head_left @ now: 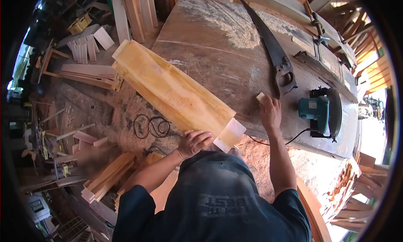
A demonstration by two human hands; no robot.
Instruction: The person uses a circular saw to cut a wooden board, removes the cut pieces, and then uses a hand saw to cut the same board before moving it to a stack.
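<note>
A long wooden board point(176, 88) with a stepped tenon at each end lies slantwise, partly over the workbench point(201, 44). My left hand point(195, 143) grips the board's near edge, close to the pale tenon point(230, 135). On the bench to the right, my right hand point(270, 111) pinches a small wood block point(260, 98). Just beyond that hand lies a handsaw point(273, 48), its handle toward me. A teal circular saw point(317, 111) rests farther right, its cord running along the bench edge.
Sawdust point(235, 25) covers the bench's far part. A clamp point(319, 32) stands at the far right. A black cord point(153, 126) lies coiled on the floor at left. Stacked timber pieces point(90, 42) and more boards point(109, 174) lie to the left.
</note>
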